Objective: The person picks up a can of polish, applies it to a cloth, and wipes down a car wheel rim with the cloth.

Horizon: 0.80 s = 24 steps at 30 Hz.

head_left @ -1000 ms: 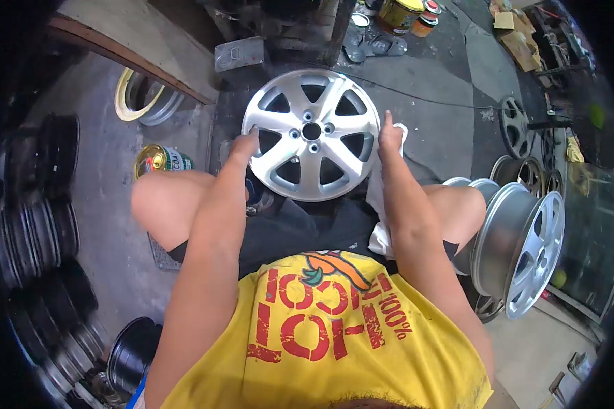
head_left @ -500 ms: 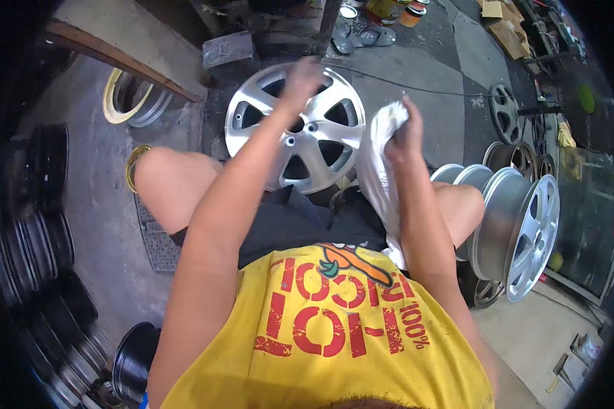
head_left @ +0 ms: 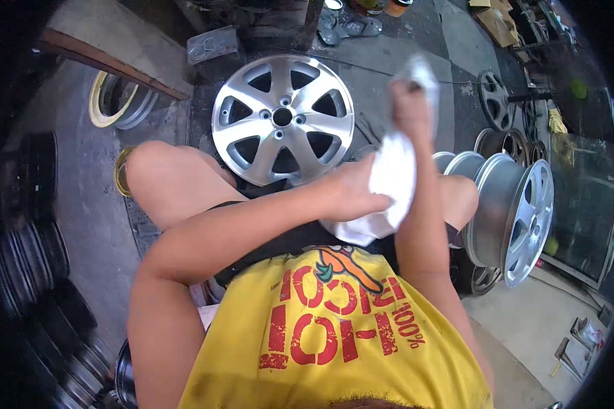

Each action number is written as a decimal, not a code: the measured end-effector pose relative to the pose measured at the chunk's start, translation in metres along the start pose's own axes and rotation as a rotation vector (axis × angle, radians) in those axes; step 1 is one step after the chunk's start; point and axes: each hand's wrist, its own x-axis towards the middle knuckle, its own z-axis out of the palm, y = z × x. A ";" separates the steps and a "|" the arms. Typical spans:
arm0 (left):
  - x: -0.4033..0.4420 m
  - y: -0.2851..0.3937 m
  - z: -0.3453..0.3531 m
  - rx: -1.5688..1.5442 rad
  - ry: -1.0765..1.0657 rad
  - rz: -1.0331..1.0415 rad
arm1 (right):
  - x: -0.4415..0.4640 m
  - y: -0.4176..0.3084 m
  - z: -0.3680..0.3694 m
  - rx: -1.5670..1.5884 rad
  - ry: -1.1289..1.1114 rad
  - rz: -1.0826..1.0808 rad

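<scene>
A white cloth (head_left: pixel 396 170) stretches between my two hands over my right thigh. My left hand (head_left: pixel 358 194) is closed around its lower part, in front of my lap. Higher up, my right hand (head_left: pixel 411 112) grips the other end; motion blurs this hand and the cloth above it. Beyond my knees lies a silver alloy wheel (head_left: pixel 280 153), face up, with a round centre hole and several bolt holes. Neither hand touches the wheel.
Silver wheels (head_left: pixel 525 221) stand on edge in a row at my right. Dark rims (head_left: pixel 31 252) are stacked at the left. A yellow-edged rim (head_left: pixel 102 102) leans near a wooden-edged panel (head_left: pixel 116 61). Sandals (head_left: pixel 348 28) and a grey box (head_left: pixel 213 46) are at the back.
My left hand has come back from over the wheel and now grips the cloth. My right hand has risen slightly, lifting the cloth's end. The wheel's face is now uncovered.
</scene>
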 end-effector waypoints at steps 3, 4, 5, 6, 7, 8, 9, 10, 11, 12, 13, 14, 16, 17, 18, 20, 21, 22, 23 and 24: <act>-0.011 -0.033 -0.002 0.408 -0.136 -0.126 | -0.011 0.097 0.116 -0.078 -0.263 0.048; -0.010 -0.044 0.010 0.406 -0.140 -0.124 | -0.030 0.123 0.141 -0.006 -0.245 -0.002; -0.009 -0.052 0.025 0.517 -0.159 -0.146 | -0.036 0.117 0.145 -0.112 -0.392 0.039; -0.012 -0.051 0.035 0.623 -0.185 -0.171 | -0.043 0.117 0.148 -0.131 -0.430 -0.001; -0.018 -0.050 0.042 0.610 -0.200 -0.172 | -0.049 0.115 0.151 -0.148 -0.467 -0.041; -0.020 -0.049 0.045 0.648 -0.186 -0.121 | -0.046 0.111 0.153 -0.153 -0.495 -0.061; -0.018 -0.046 0.042 0.687 -0.167 -0.070 | -0.044 0.110 0.154 -0.158 -0.493 -0.063; -0.018 -0.046 0.037 0.681 -0.164 -0.069 | -0.046 0.111 0.156 -0.155 -0.426 -0.106; -0.018 -0.048 0.033 0.677 -0.157 -0.078 | -0.046 0.112 0.157 -0.152 -0.362 -0.149; -0.017 -0.051 0.029 0.672 -0.149 -0.090 | -0.043 0.112 0.159 -0.157 -0.370 -0.153; -0.017 -0.055 0.028 0.666 -0.121 -0.080 | -0.040 0.112 0.160 -0.157 -0.395 -0.163; -0.017 -0.055 0.028 0.663 -0.126 -0.083 | -0.039 0.113 0.162 -0.154 -0.417 -0.168; -0.015 -0.052 0.026 0.701 -0.069 -0.035 | -0.035 0.084 0.150 0.069 -0.477 0.019; -0.013 -0.052 0.028 0.696 -0.069 -0.037 | -0.034 0.079 0.149 0.178 -0.512 0.109; -0.012 -0.053 0.031 0.728 -0.052 -0.009 | -0.033 0.076 0.149 0.284 -0.538 0.203; -0.013 -0.054 0.034 0.764 -0.032 0.017 | -0.034 0.082 0.156 0.553 -0.566 0.343; -0.015 -0.053 0.036 0.737 -0.052 -0.002 | -0.037 0.080 0.156 0.631 -0.568 0.350; -0.015 -0.052 0.039 0.711 -0.074 -0.019 | -0.036 0.079 0.154 0.630 -0.565 0.351; -0.015 -0.053 0.040 0.739 -0.067 -0.025 | -0.034 0.080 0.152 0.451 -0.540 0.272; -0.013 -0.053 0.039 0.737 -0.068 -0.022 | -0.033 0.080 0.151 0.348 -0.552 0.215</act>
